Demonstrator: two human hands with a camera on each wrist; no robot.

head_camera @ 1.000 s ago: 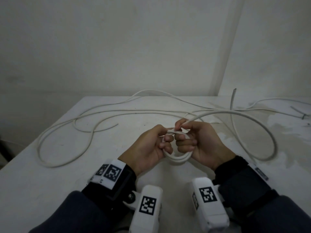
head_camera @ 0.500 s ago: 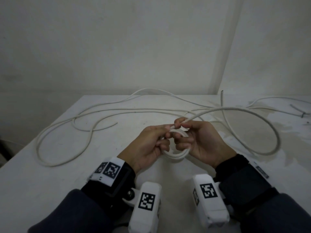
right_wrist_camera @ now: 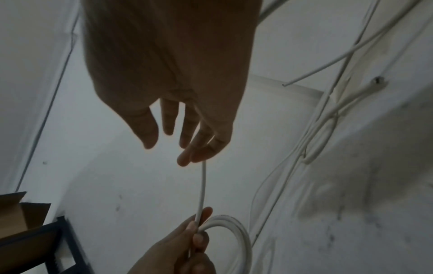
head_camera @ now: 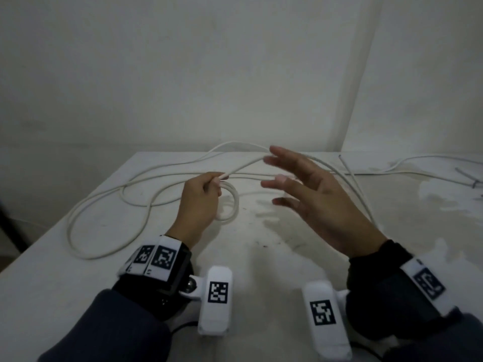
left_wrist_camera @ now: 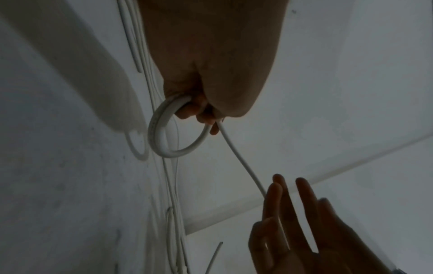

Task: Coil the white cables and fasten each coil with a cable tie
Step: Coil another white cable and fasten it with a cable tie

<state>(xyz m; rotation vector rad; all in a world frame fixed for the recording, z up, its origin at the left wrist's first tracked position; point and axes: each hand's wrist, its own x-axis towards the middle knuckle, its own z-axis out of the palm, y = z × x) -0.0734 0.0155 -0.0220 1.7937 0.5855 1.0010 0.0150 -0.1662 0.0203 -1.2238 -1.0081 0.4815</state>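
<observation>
My left hand [head_camera: 209,189] grips a small coil of white cable [head_camera: 234,202] a little above the white table [head_camera: 261,257]. From that grip the free run of the cable [head_camera: 243,167] rises to the right and passes across the straight, spread fingers [head_camera: 271,160] of my right hand [head_camera: 290,181], which is held higher than the left. In the left wrist view the coil [left_wrist_camera: 159,133] hangs from my curled fingers [left_wrist_camera: 199,113], and the cable [left_wrist_camera: 243,166] slips between the right hand's fingers [left_wrist_camera: 274,200]. In the right wrist view the cable [right_wrist_camera: 202,187] runs from my fingertips [right_wrist_camera: 187,157] down to the coil [right_wrist_camera: 236,229].
Long loose loops of white cable [head_camera: 86,212] lie over the table's left and far side. More cables [head_camera: 418,163] and a cut cable end [head_camera: 341,156] lie at the far right. A cardboard box [right_wrist_camera: 16,213] on a dark frame stands beyond the table's left edge.
Both hands were together on the coil. My right hand has let go, opened and swung up and to the right along the cable. The left hand keeps the coil.
</observation>
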